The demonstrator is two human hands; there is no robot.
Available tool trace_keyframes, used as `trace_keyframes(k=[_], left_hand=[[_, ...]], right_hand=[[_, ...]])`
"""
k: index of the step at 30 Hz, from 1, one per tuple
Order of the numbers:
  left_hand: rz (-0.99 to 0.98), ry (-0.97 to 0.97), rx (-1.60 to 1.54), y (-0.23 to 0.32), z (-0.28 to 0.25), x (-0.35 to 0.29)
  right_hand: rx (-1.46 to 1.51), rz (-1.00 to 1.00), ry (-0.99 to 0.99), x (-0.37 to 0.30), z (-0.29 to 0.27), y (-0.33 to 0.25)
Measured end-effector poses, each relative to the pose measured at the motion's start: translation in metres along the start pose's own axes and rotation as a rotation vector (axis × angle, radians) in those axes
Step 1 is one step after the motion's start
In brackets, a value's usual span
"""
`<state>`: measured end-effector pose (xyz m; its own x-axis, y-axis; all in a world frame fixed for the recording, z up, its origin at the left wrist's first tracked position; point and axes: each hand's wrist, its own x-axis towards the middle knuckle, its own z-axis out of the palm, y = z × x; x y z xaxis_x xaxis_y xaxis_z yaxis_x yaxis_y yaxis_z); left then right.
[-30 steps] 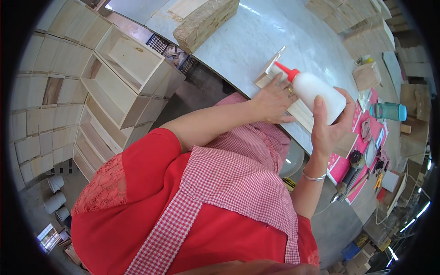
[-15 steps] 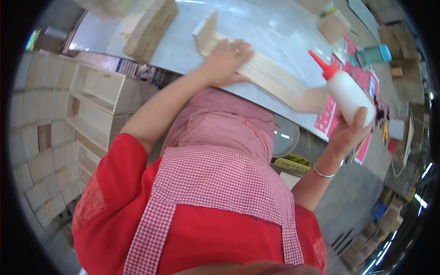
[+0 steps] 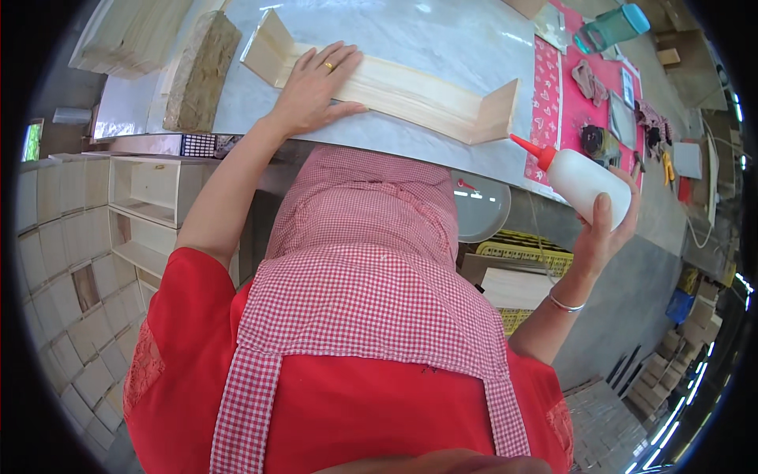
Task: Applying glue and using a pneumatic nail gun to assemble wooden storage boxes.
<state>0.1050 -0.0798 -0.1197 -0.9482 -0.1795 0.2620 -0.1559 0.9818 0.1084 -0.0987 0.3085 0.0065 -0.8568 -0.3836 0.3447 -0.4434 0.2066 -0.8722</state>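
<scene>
A pale wooden piece (image 3: 414,93), a long board with a short upright panel at each end, lies on the light tabletop (image 3: 395,35). My left hand (image 3: 320,87) rests on its left part with the fingers stretched out, a ring on one of them. In my right hand (image 3: 606,209) is a white glue bottle (image 3: 588,187) with a red pointed nozzle, held tilted. The nozzle tip is at or close to the lower edge of the right end panel (image 3: 499,112); whether it touches I cannot tell.
A thick wooden block (image 3: 204,71) and stacked boards (image 3: 130,35) stand at the table's left. On the right a pink cloth (image 3: 584,87) bears small items, with a teal bottle (image 3: 612,29) beyond. Wooden shelf boxes (image 3: 146,189) stand at lower left.
The view has shifted, so the table's things sit further left. The glue bottle has come down, its nozzle now by the right end panel. My left hand stays on the wooden piece.
</scene>
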Motion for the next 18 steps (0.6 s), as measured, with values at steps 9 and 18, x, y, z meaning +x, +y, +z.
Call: trace_keyframes(k=[9, 18], left_hand=[[-0.02, -0.015, -0.006, 0.0, -0.003, -0.002], [-0.036, -0.058, -0.042, 0.005, -0.004, -0.004]], right_hand=[[-0.042, -0.104, -0.008, 0.019, 0.014, 0.003], [-0.066, -0.157, 0.072, 0.041, 0.038, 0.007]])
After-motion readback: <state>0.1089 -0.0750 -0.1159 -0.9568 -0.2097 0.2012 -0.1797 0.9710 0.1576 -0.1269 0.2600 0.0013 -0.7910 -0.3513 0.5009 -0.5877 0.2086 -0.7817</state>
